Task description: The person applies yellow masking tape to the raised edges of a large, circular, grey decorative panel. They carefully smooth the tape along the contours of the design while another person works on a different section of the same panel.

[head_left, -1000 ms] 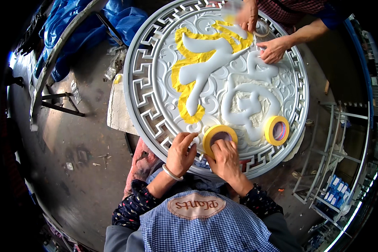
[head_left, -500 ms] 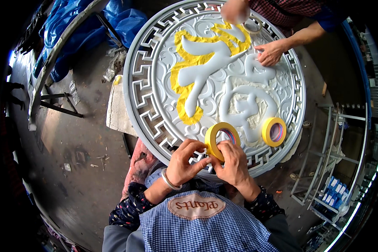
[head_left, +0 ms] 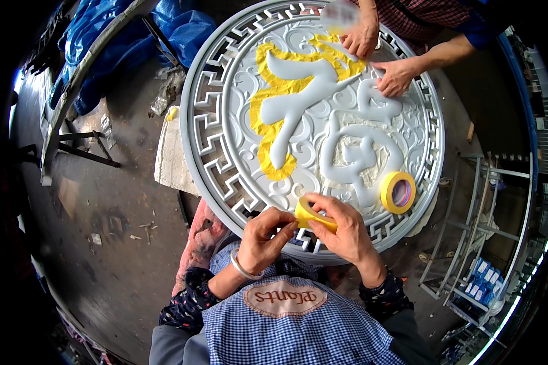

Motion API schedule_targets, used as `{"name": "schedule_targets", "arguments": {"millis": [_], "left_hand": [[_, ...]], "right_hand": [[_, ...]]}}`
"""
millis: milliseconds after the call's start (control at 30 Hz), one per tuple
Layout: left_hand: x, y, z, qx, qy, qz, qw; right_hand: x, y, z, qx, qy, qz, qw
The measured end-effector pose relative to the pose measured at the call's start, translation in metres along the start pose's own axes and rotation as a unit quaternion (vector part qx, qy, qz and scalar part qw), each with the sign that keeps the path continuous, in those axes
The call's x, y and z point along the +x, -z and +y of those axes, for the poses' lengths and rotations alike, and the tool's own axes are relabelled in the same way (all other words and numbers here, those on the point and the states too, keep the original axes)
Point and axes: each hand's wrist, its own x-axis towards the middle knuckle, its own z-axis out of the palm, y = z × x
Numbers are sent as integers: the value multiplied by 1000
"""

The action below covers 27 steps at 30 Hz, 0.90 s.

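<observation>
My right hand [head_left: 344, 234] grips a roll of yellow masking tape [head_left: 307, 210] at the near edge of a large round grey carved panel [head_left: 192, 115]. My left hand [head_left: 263, 238], with a bangle at its wrist, is closed in a pinch at the roll's left side, on the tape's end. A raised, smooth grey character [head_left: 304, 91] on the panel is edged with crinkled yellow tape [head_left: 275, 164]. Another raised shape [head_left: 329, 149] to the right has pale material around it. A second yellow tape roll [head_left: 398, 192] lies on the panel's right side.
Across the panel, a co-worker's two hands [head_left: 396, 78] press near the taped character. Blue plastic sheeting [head_left: 103, 55] and a curved frame stand at left. A metal rack [head_left: 469, 237] is at right; a pale cloth [head_left: 175, 158] lies beside the panel.
The roll in my right hand has tipped from showing its open ring to lying flatter. My left fingers have closed on its tape end. The co-worker's other hand has come down onto the panel.
</observation>
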Motion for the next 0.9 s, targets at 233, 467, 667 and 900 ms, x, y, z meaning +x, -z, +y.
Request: {"name": "schedule_targets", "arguments": {"millis": [233, 467, 667, 900], "left_hand": [[-4, 9, 24, 291, -224, 47, 929], [0, -4, 32, 276, -172, 132, 936], [8, 2, 28, 278, -183, 46, 942], [8, 2, 25, 240, -160, 67, 955]], "right_hand": [[1, -1, -4, 123, 33, 6, 992], [10, -5, -25, -36, 94, 110, 989], [7, -9, -23, -117, 110, 90, 983], [8, -8, -16, -48, 76, 42, 995]]}}
